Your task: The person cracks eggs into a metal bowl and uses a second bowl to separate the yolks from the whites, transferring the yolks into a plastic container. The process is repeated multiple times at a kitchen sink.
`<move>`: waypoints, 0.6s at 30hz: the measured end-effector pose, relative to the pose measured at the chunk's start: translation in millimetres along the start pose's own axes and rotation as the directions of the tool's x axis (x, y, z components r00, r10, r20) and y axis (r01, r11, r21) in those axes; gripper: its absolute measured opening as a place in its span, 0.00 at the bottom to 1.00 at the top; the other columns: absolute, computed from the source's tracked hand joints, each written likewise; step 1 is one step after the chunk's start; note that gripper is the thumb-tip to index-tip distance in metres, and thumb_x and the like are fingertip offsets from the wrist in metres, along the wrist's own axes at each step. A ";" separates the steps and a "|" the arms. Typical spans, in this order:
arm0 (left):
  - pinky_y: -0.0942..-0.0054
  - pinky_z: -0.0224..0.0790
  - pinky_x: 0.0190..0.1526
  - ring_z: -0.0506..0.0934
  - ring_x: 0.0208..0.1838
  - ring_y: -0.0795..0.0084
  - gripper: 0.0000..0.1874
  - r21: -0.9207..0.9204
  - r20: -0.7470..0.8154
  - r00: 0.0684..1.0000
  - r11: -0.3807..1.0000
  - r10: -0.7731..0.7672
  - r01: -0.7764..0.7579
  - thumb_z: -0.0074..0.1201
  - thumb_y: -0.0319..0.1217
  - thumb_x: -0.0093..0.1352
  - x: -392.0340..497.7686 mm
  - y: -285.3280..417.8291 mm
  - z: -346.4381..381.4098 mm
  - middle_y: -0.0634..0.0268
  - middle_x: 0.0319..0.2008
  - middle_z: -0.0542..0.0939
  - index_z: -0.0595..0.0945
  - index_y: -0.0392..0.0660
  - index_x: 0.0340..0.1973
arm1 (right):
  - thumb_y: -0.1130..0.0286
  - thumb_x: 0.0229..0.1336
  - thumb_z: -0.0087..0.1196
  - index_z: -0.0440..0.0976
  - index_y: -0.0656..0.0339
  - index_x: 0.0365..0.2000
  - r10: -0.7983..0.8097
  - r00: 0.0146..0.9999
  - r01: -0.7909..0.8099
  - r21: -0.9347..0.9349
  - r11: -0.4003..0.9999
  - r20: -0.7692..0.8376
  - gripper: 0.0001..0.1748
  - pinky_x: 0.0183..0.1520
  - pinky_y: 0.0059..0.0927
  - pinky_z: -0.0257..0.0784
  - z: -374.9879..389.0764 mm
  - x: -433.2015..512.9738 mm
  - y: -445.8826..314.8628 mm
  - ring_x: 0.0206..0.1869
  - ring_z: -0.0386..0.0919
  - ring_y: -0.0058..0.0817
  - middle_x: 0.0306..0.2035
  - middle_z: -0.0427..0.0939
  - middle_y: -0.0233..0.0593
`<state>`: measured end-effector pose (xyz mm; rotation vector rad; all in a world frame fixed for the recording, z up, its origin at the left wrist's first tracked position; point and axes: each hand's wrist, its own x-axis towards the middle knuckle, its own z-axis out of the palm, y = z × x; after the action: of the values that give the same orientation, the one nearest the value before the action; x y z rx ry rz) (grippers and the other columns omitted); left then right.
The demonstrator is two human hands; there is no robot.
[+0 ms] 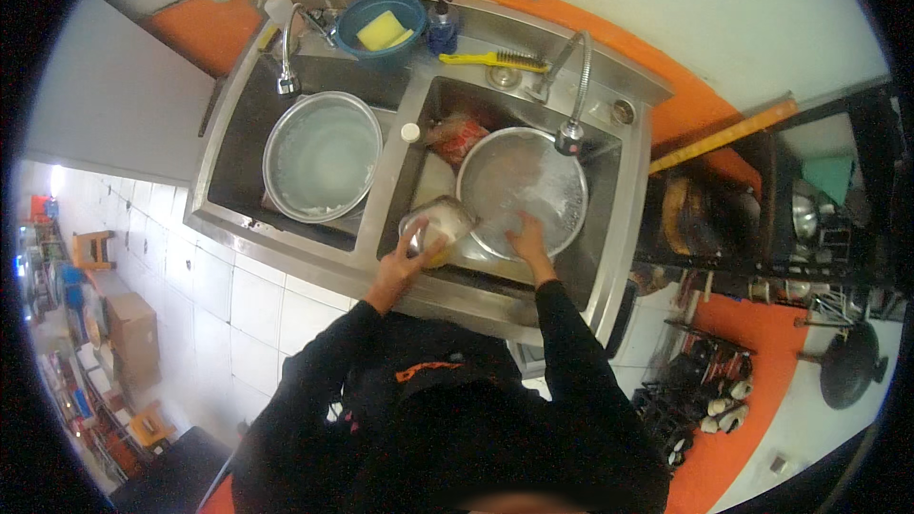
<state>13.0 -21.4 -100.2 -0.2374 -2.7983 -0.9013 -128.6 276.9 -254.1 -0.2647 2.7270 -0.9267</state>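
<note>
My left hand (pixel 407 268) holds a small metal bowl (pixel 460 214), its fingers spread over the near left side. The bowl is tilted at the near left of a round metal basin (pixel 464 164); whether they touch I cannot tell. Greyish, foamy water (pixel 507 171) fills that basin, which sits in the right sink. Over the basin's near rim reaches my right hand (pixel 530 239), thumb and fingers apart at the water, with nothing visible in it. Behind the bowl lie a pale rounded item (pixel 435 178) and a red-and-white plastic bag (pixel 460 139).
A flexible faucet (pixel 570 135) hangs over the right basin. In the left sink stands another metal basin (pixel 325 103) of cloudy water beneath a second faucet (pixel 288 82). Along the back ledge are a blue basin (pixel 350 28) with yellow sponges, a pump bottle (pixel 443 32) and a yellow-handled brush (pixel 468 59).
</note>
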 end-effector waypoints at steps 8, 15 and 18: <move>0.64 0.76 0.51 0.73 0.62 0.49 0.32 -0.114 -0.210 0.935 0.957 -0.285 0.266 0.57 0.13 0.56 -7.3 11.1 -6.2 0.48 0.64 0.66 0.82 0.57 0.54 | 0.48 0.60 0.53 0.58 0.55 0.68 0.160 0.915 -0.029 -0.335 0.942 0.370 0.40 0.67 0.56 0.52 104.6 79.4 50.3 0.64 0.63 0.53 0.63 0.65 0.54; 0.57 0.62 0.65 0.68 0.67 0.44 0.37 -0.114 -0.394 0.833 0.920 -0.389 0.376 0.55 0.13 0.51 -0.9 15.3 -33.8 0.45 0.65 0.67 0.78 0.46 0.59 | 0.50 0.61 0.53 0.61 0.57 0.64 0.230 0.922 -0.124 -0.326 0.937 0.312 0.36 0.61 0.53 0.57 152.3 123.0 38.2 0.58 0.66 0.51 0.57 0.69 0.52; 0.79 0.77 0.46 0.70 0.65 0.57 0.37 -0.060 -0.401 0.829 0.914 -0.389 0.400 0.51 0.12 0.54 7.2 15.4 -45.5 0.50 0.66 0.65 0.76 0.47 0.62 | 0.51 0.61 0.54 0.63 0.58 0.61 0.210 0.952 -0.154 -0.246 0.957 0.222 0.33 0.57 0.51 0.61 156.5 120.7 35.2 0.54 0.70 0.50 0.53 0.72 0.52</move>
<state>15.3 -35.2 -53.7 0.5031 -2.4930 -0.8684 -201.3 184.8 -417.0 -0.1512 2.5698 -0.4959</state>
